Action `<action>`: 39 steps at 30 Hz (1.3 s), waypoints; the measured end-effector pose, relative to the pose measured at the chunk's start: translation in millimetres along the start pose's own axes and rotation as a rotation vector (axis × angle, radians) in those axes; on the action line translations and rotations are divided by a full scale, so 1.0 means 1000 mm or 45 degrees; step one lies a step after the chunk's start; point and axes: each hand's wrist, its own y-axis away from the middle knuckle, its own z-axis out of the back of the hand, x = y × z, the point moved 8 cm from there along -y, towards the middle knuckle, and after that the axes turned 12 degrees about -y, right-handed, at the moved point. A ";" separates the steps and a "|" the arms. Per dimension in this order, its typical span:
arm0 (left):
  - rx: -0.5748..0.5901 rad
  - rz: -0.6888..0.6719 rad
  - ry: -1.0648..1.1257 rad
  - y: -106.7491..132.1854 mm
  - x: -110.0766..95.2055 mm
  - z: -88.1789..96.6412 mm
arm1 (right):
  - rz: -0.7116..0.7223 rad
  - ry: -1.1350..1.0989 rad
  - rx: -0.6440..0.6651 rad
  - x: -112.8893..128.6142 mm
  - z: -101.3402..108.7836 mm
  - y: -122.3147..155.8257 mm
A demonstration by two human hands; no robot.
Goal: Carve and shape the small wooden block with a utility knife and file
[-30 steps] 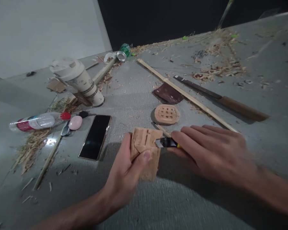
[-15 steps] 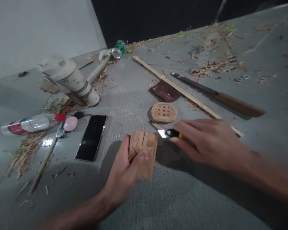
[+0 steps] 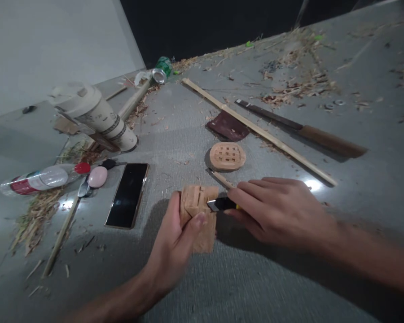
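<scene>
Black knife [image 3: 225, 204], right hand [image 3: 276, 213] clasping it crosswise, points leftward; left hand [image 3: 175, 244] grips block [image 3: 191, 198].

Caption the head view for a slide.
Left hand grips a wooden block; right hand holds a utility knife, blade at the block.

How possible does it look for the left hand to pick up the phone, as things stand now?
Probably not: the left hand holds the wooden block, so its grip is occupied. The way itself looks free, as the phone lies nearby with nothing visible between them.
</scene>
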 end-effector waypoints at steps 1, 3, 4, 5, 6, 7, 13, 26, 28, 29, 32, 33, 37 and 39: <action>0.014 0.014 0.031 0.000 -0.001 0.000 | 0.001 0.037 -0.021 0.000 0.003 0.000; 0.039 0.080 0.111 0.000 -0.001 -0.001 | -0.006 0.099 -0.054 -0.001 0.007 0.000; 0.053 0.123 0.159 0.000 -0.001 -0.002 | -0.015 0.117 -0.062 -0.001 0.008 -0.001; 0.063 0.163 0.203 0.000 0.000 -0.002 | -0.022 0.127 -0.070 -0.001 0.009 -0.001; 0.065 0.191 0.239 0.000 0.000 -0.002 | -0.026 0.133 -0.075 -0.001 0.009 -0.002; 0.063 0.207 0.262 -0.001 0.000 -0.002 | -0.028 0.138 -0.080 0.001 0.009 -0.002; 0.172 0.318 0.356 0.011 0.011 -0.009 | -0.158 0.181 -0.140 -0.019 0.025 -0.006; 0.159 0.360 0.357 0.004 0.020 -0.007 | -0.269 0.004 0.048 -0.059 0.006 0.008; 0.108 0.305 0.273 0.002 0.018 -0.004 | -0.113 -0.132 0.096 -0.035 -0.001 0.005; 0.085 0.274 0.228 0.001 0.016 -0.002 | -0.077 -0.176 0.120 -0.028 -0.003 0.004; 0.059 0.214 0.134 0.001 0.012 0.000 | -0.067 -0.224 0.183 -0.016 -0.007 0.003; 0.056 0.201 0.121 0.002 0.011 0.000 | -0.070 -0.225 0.191 -0.014 -0.008 0.002; 0.054 0.172 0.110 0.001 0.006 -0.001 | -0.075 -0.190 0.190 -0.006 -0.012 0.002; 0.056 0.170 0.105 0.002 0.006 -0.002 | -0.081 -0.151 0.164 -0.003 -0.012 0.002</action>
